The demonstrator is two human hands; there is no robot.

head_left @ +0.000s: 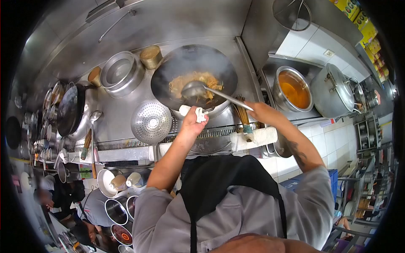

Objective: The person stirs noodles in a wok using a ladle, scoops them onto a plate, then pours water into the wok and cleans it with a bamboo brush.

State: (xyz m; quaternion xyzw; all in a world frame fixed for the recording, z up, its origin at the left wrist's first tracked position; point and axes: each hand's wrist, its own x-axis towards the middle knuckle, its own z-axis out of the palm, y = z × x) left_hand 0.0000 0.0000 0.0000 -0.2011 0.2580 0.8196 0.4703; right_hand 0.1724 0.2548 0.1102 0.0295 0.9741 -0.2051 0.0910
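My right hand (260, 113) is closed round the long handle of a metal ladle (194, 89), whose bowl is down in the food. The food (204, 79), a brown and orange stir-fry with pale strips, lies in a dark, steaming wok (164, 82). At the near rim of the wok, my left hand (194, 122) grips a folded white cloth (200, 114). Whether a wok handle lies under that cloth is hidden. Just left of my left hand rests a perforated strainer (151, 121), and a bamboo brush (242, 114) lies close to my right hand.
Metal bowls (120, 71) and a tin (150, 57) stand back left. Further left are a second wok (71, 110) and another ladle (95, 116). To the right sit a pot of orange liquid (294, 89) and a lidded pot (333, 90). Other people (90, 215) are at lower left.
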